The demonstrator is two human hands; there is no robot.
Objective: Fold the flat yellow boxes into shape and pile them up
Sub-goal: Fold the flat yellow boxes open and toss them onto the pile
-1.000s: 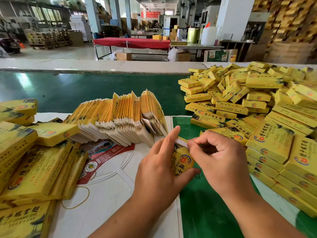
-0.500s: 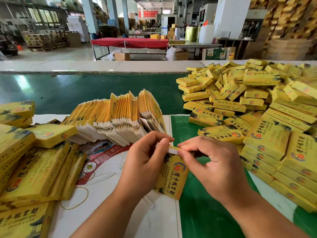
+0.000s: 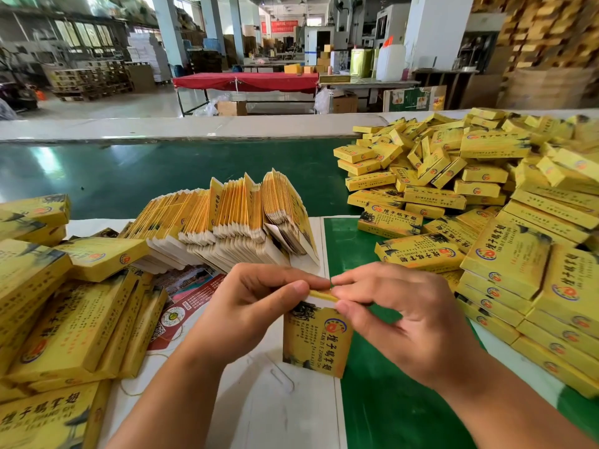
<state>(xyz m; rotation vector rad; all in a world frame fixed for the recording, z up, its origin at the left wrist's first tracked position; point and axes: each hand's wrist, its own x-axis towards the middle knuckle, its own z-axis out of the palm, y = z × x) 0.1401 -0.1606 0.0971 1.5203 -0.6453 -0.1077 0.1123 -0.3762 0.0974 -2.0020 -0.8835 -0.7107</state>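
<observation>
Top flap of held box (image 3: 319,338) hidden behind fingertips of left hand (image 3: 256,306) and right hand (image 3: 398,319). Right of box, folded pile (image 3: 486,202) cut by frame edge, far boxes blurred.

Factory hall: pale concrete floor (image 3: 107,106), white pillars (image 3: 168,30), windows (image 3: 81,35) at far left admitting daylight. A red-draped table (image 3: 246,82) stands mid-hall; wooden pallets (image 3: 544,30) stacked at right.

Green table (image 3: 382,400): folded boxes heap (image 3: 486,202) right, flat boxes row (image 3: 227,222) centre, white sheet (image 3: 291,413) near.
</observation>
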